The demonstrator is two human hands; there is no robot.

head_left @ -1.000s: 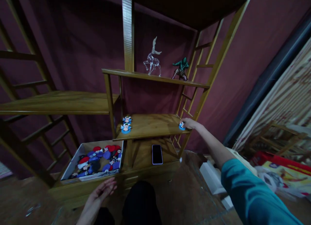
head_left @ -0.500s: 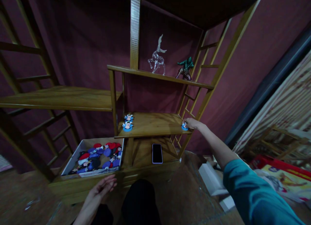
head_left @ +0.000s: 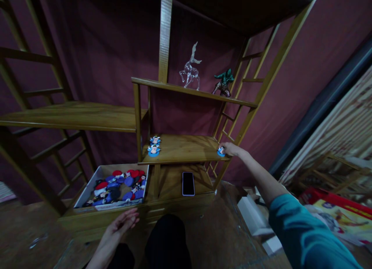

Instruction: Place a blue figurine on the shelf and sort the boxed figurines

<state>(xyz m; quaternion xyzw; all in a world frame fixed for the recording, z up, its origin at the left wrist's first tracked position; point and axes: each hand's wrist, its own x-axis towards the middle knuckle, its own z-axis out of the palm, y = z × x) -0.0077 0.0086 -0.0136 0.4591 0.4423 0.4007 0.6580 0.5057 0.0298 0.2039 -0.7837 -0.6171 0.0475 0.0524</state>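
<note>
- Now your right hand (head_left: pixel 231 149) is stretched out to the right front corner of the middle shelf (head_left: pixel 183 149), fingers closed over a small figurine on a blue base (head_left: pixel 221 151) that sits on the wood at that corner.
- Compared with a second ago, that hand and figurine have hardly shifted on the shelf; the view has swung slightly, so the whole wooden rack sits a little further right in the picture.
- Your teal sleeve (head_left: pixel 305 234) runs from the lower right up towards the shelf, arm nearly straight.
- Your left hand (head_left: pixel 123 222) lies low, palm up and fingers loosely apart, holding nothing, just in front of the rack's bottom ledge and near the open box (head_left: pixel 87 189); it has stayed in that spot through the earlier frames.
- That box is packed with red, blue and white figurines (head_left: pixel 119 185) lying in a heap.
- Two more blue-based figurines (head_left: pixel 154 146) stand close together at the left end of the middle shelf, well apart from the one under your right hand.
- Below that shelf a dark phone (head_left: pixel 188 183) lies flat on the bottom board.
- Up on the top shelf a clear glass deer (head_left: pixel 190 69) stands beside a green figure (head_left: pixel 223 82).
</note>
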